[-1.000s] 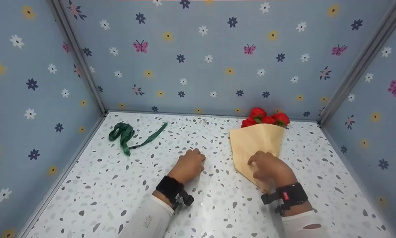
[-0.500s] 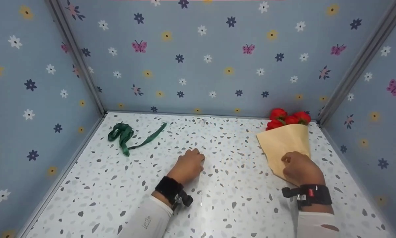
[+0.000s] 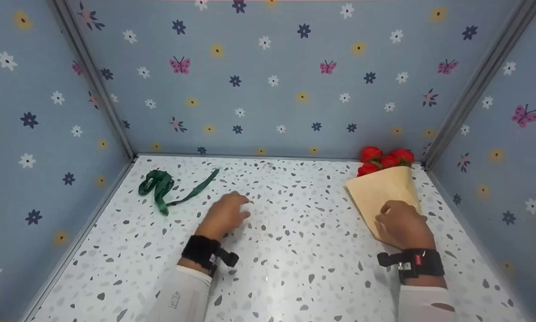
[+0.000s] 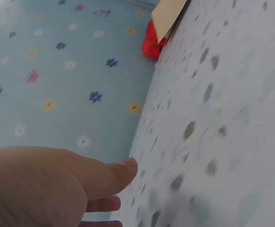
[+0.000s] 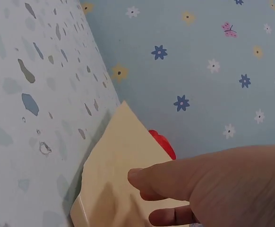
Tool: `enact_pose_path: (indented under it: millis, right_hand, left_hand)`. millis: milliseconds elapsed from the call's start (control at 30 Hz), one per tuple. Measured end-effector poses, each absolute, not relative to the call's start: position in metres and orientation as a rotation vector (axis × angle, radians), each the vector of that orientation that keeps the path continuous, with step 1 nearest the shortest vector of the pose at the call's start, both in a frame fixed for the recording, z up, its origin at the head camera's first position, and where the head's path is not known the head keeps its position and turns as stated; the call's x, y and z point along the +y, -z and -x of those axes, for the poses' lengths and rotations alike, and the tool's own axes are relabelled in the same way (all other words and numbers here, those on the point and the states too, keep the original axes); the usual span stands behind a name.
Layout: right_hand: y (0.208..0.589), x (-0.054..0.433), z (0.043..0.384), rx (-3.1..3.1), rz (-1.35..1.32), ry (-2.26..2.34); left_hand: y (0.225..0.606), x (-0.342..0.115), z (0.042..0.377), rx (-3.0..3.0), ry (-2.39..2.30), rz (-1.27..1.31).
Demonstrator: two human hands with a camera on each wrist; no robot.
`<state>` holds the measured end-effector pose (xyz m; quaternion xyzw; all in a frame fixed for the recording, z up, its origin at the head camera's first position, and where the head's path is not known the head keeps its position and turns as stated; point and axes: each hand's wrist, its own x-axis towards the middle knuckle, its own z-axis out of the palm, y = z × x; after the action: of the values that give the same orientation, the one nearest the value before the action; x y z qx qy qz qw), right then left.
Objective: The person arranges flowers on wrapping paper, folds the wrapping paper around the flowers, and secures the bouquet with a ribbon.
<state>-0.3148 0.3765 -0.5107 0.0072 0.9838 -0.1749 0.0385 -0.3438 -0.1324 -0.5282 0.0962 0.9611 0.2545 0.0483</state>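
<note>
A bouquet of several red flowers (image 3: 386,161) in a tan paper wrapper (image 3: 379,190) lies at the back right, blooms toward the rear wall. My right hand (image 3: 404,223) is over the lower part of the wrapper. In the right wrist view its thumb (image 5: 149,179) and fingers are loosely bent in front of the paper (image 5: 121,156), pinching nothing visible; contact is hard to tell. My left hand (image 3: 223,214) is above the left-middle of the table, holding nothing, its thumb (image 4: 111,177) apart from the fingers. A crumpled green ribbon (image 3: 160,188) lies beyond it, to the left.
The white speckled tabletop (image 3: 285,250) is enclosed by blue flower-patterned panels (image 3: 272,98) at the back and both sides. Grey metal posts (image 3: 93,85) stand at the rear corners. The flowers sit close to the back panel.
The bouquet has shifted right along with my right hand, then stayed about there. My left hand has since moved left, toward the ribbon, and its thumb has spread. The ribbon still lies in its place.
</note>
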Motion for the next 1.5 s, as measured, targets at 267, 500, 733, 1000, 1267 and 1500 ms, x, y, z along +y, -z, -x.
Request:
enact_pose_path:
  millis: [267, 500, 733, 1000, 1267, 1500]
  right_hand:
    - [0.507, 0.363, 0.321, 3.050, 0.063, 0.663]
    - [0.490, 0.351, 0.328, 2.982, -0.033, 0.746]
    - [0.481, 0.322, 0.332, 2.943, -0.012, 0.821]
    - [0.486, 0.278, 0.334, 2.917, 0.235, 0.851]
    - [0.503, 0.233, 0.334, 2.688, 0.451, 1.111]
    - [0.516, 0.198, 0.328, 2.407, 0.438, 1.505]
  left_hand:
    - [0.538, -0.219, 0.360, 3.194, -0.559, 0.255]
    - [0.557, -0.232, 0.366, 3.119, -0.555, 0.418]
    - [0.550, -0.216, 0.369, 3.107, -0.529, 0.324]
    - [0.528, -0.152, 0.361, 3.050, -0.933, -0.015]
    - [0.510, -0.081, 0.334, 2.810, -1.320, -0.434]
    - [0.512, -0.053, 0.320, 2.650, -1.342, -0.695]
